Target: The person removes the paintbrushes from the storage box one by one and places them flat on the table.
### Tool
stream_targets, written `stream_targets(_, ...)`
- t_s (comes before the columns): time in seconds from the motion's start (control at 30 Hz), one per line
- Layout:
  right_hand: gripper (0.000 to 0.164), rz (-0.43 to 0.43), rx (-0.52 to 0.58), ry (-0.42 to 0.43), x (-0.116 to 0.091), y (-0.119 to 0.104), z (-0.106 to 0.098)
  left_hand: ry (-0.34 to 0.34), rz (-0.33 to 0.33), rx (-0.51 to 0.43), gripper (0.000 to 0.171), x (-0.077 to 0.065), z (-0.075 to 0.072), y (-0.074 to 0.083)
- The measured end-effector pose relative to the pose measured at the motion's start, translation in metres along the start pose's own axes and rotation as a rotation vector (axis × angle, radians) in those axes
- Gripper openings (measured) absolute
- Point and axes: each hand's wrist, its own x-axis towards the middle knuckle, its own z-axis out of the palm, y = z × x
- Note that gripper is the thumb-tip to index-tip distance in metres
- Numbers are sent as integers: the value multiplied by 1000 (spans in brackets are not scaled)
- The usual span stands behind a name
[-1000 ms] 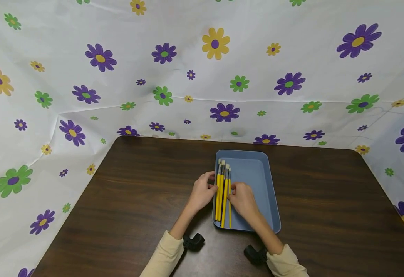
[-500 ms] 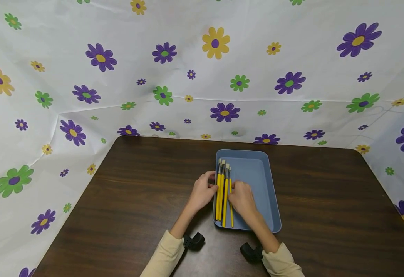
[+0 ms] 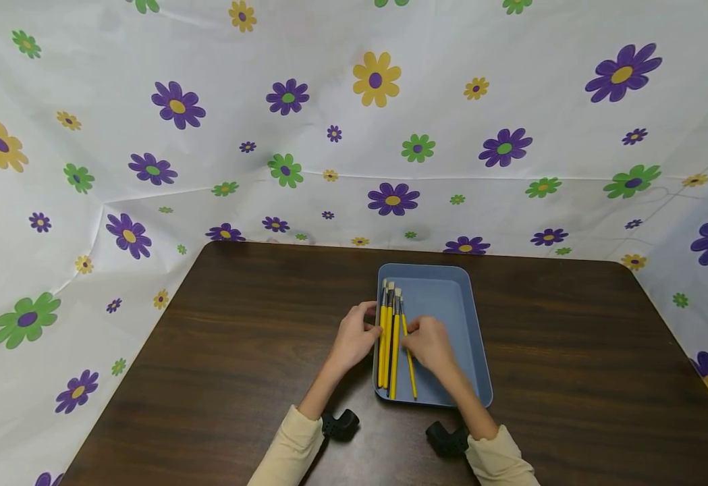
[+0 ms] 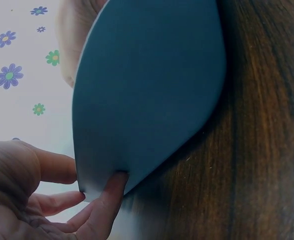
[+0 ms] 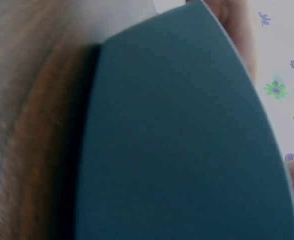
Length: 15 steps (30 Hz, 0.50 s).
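A thin yellow paintbrush (image 3: 412, 378) is pinched by the fingers of the right hand (image 3: 428, 344), inside the blue tray (image 3: 451, 317). Its pale tip is seen past the fingertips, and its handle end is seen on the near side of them, leaning a little to the right. The tray's left wall is gripped by the left hand (image 3: 354, 334), with fingers bent against the outside and the thumb over the rim. More paintbrushes (image 3: 387, 351) are lined up side by side between the two hands' fingers, just beside the left thumb, with their tips pointing away. It cannot be told whether they are touched by that thumb. Under the tray and the hands, a brown table (image 3: 268, 304) is seen.
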Motion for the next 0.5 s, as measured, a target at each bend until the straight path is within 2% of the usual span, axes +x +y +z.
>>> stream_targets(0.17,15,14,37,-31,0,4,-11,2,-5,7,49,0,1,0)
stream_targets(0.33,18,1,132,-64,-1,4,-28,-5,-7,0,49,0,0,1)
stream_targets(0.5,23,-12,192,-57,-3,5,-48,-13,-10,-15,49,0,-1,-1)
